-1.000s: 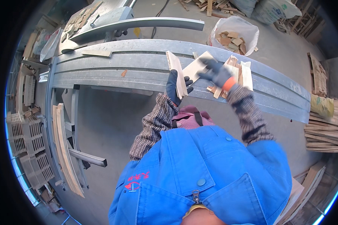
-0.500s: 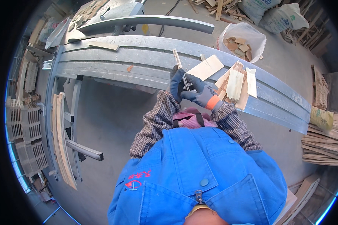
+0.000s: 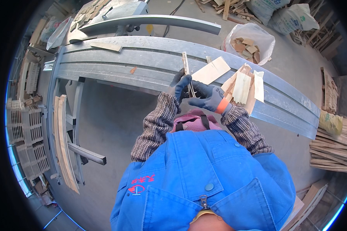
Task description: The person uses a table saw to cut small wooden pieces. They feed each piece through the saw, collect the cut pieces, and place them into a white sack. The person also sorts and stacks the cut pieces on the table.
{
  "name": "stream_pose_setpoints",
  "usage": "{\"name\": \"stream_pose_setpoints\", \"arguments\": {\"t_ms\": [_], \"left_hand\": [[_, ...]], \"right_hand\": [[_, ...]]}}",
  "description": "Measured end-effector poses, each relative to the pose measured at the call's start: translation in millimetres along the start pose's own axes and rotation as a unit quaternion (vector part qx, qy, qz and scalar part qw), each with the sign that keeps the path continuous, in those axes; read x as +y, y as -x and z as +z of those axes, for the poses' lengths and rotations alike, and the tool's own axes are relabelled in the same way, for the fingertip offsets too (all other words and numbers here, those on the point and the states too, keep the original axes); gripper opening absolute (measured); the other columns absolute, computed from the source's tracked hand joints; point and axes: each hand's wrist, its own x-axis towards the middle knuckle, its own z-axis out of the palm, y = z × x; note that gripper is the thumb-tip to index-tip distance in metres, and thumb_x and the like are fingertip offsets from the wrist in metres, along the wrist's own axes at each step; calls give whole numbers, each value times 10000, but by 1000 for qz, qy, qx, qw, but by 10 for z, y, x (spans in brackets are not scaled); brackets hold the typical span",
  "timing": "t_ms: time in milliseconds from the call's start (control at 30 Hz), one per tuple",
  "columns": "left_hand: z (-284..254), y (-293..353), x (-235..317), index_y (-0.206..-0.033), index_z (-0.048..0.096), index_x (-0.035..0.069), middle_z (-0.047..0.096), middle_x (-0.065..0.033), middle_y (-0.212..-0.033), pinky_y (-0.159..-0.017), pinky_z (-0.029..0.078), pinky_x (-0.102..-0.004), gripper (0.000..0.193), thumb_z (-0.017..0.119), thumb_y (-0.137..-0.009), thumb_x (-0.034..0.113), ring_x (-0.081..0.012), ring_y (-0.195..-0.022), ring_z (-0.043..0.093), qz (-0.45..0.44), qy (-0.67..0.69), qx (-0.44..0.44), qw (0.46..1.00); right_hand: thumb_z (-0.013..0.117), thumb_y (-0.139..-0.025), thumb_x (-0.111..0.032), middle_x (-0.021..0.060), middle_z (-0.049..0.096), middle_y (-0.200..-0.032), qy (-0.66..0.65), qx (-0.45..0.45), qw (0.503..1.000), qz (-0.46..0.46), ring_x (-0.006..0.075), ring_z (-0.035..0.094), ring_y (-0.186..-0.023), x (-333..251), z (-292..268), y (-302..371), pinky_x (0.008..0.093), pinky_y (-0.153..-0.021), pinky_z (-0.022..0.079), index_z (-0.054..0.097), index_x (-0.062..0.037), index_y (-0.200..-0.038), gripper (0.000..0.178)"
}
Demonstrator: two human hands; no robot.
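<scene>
In front of my chest, above the near edge of a grooved metal table (image 3: 142, 73), a thin wooden board (image 3: 186, 63) is held edge-on. My left hand (image 3: 180, 84), in a dark glove, is closed around its left side. From the right, my right hand (image 3: 208, 98), gloved with an orange cuff, grips the lower part between fingers and thumb. Whether it is one board or two thin ones together, I cannot tell. A pale flat board (image 3: 211, 70) lies on the table just beyond my right hand. Beside that hand rests a pile of splintered wood pieces (image 3: 241, 87).
A metal rail (image 3: 154, 22) spans the table's far side. Behind the table stands a white sack of wood offcuts (image 3: 247, 48). Long wooden strips (image 3: 63, 142) lean at the left on a metal frame. Stacked slats (image 3: 335, 148) lie at the right.
The held board has shifted slightly right and turned more upright. My left hand has rolled around it, and my right hand has moved a little to the right.
</scene>
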Motion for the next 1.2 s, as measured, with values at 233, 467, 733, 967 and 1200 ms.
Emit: {"name": "stream_pose_setpoints", "arguments": {"t_ms": [233,467,733,967,1200], "left_hand": [[63,-68,-35,-1477,390,89,606,-145,-1201,-806,590,-440,619,644,-963,322,-279,-1035,657,-5,100,-30,995],[63,-157,-78,-1439,398,74,608,-150,-1181,-835,586,-451,611,637,-957,363,-282,-1024,656,-9,41,-30,999],[-1121,-511,-38,-1444,360,-35,514,-344,-1305,-913,506,-665,1029,616,-773,702,-504,-1164,571,-82,347,-178,917],[-558,-285,214,-1535,271,25,381,-353,-1471,-1048,382,-707,1062,677,-771,641,-517,-1317,449,-42,263,-185,946],[-110,-322,28,-1479,328,-57,522,-320,-1349,-998,482,-648,990,611,-840,645,-457,-1245,548,-65,266,-195,942]], "right_hand": [[813,-838,-202,100,666,-1225,67,29,997,18,157,640,-1082,40,-93,-20,306,-964,515,474,-22,-1436,710],[738,-903,-201,82,724,-942,120,50,983,128,107,675,-779,-123,-212,81,256,-696,547,673,-18,-1220,372],[679,-952,-170,16,700,-877,31,349,933,85,70,603,-697,558,-1256,432,228,-559,489,692,-42,-1136,224],[669,-879,-502,168,674,-1130,461,257,808,260,332,662,-1036,468,-1770,1049,435,-881,516,634,-107,-1277,562],[769,-818,-490,173,617,-1287,442,285,844,111,375,574,-1190,84,-1072,707,457,-1033,454,610,-84,-1319,664]]}}
